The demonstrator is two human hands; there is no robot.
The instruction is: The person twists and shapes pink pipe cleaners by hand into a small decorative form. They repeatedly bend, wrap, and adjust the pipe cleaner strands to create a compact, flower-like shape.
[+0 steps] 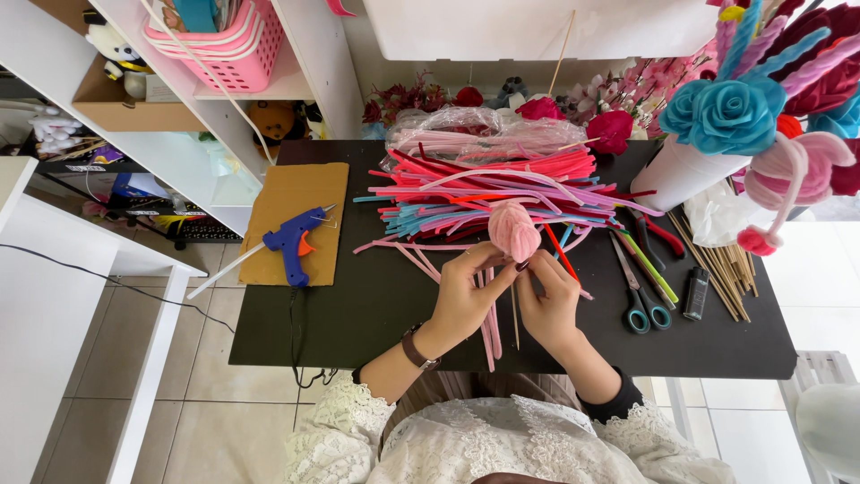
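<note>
Left hand (466,291) raised over table edge, wrist bent inward, fingers curled round pink pipe-cleaner strands just below pink rolled bud (513,229). Right hand (548,296) set close beside it, fingers pinched at base of bud, apparently on thin wooden stick (514,315); exact grip hidden. Black table (376,296) shown from above: blue glue gun (294,242) on cardboard sheet (296,193) at left, pipe-cleaner pile (488,193) at centre, teal-handled scissors (638,296) at right. White shelving, tiled floor at left.
</note>
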